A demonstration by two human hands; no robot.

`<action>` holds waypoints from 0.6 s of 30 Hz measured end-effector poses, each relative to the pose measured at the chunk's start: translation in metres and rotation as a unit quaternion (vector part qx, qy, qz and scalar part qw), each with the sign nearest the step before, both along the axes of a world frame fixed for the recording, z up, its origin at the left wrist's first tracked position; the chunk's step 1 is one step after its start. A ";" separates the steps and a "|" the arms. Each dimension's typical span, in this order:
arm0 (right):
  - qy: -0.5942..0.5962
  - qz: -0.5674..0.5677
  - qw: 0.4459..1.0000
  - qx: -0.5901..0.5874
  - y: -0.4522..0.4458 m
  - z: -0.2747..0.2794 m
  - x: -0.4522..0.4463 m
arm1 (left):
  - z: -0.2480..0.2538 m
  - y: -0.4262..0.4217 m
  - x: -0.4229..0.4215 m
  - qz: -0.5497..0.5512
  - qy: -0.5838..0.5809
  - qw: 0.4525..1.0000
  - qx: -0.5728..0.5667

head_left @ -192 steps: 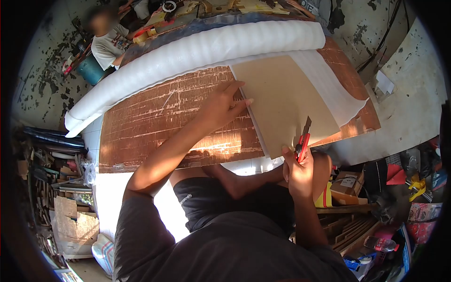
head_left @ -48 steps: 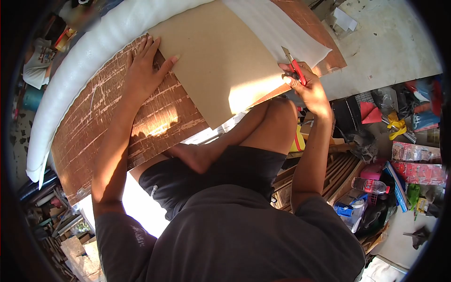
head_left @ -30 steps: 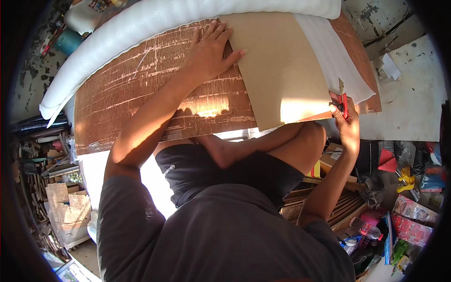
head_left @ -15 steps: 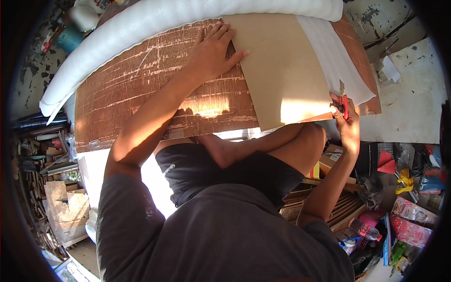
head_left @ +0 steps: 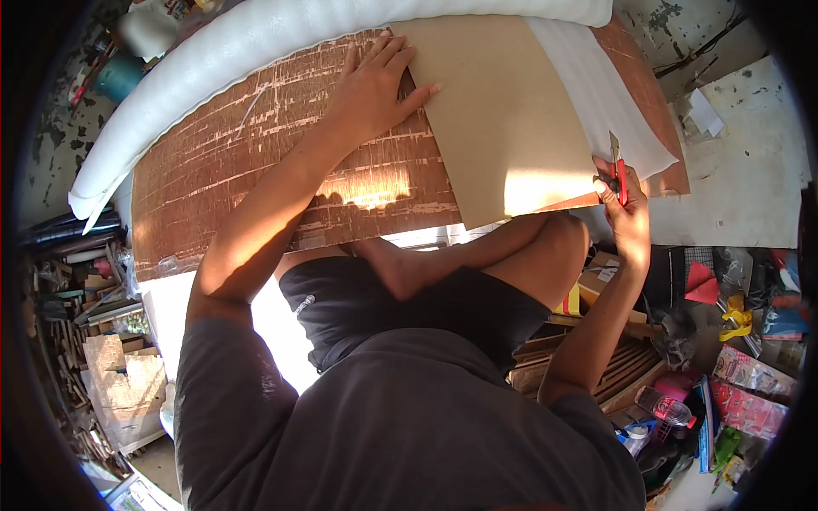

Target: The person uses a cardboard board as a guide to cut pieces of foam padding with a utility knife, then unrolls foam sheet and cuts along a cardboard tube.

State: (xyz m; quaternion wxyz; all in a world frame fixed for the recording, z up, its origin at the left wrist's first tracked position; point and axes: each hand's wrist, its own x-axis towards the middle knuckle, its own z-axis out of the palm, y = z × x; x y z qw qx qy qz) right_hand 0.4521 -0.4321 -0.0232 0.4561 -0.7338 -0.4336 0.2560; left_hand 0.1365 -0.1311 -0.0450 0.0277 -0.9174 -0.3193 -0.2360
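Cardboard sheet (head_left: 498,111), plain brown, lay flat on the scuffed brown board (head_left: 290,162), R of its middle, w/ a sunlit patch on its near R part. Head view, as seen from where I stood: L hand (head_left: 371,94) was spread, palm down, fingers fanned on the board along the sheet's L edge, close to the far L corner; thumb tip reached the card. R hand (head_left: 626,209) was wrapped round a red cutter (head_left: 620,175), blade out & pointing away from the person, right by the sheet's near R corner. Couldn't tell if those fingers pinched the card too. White foam (head_left: 588,94) showed flat along the sheet's R side; a thick foam roll (head_left: 341,27) ran across the far side, just beyond L hand. Person sat w/ one leg bent by the board's near edge. Off R, a plastic bottle (head_left: 666,407) lay among misc. clutter, nr some wooden strips (head_left: 626,383).
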 end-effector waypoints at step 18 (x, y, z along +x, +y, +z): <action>0.032 0.010 0.999 0.031 -0.002 -0.001 -0.003 | 0.002 0.002 -0.001 -0.044 -0.019 0.999 -0.025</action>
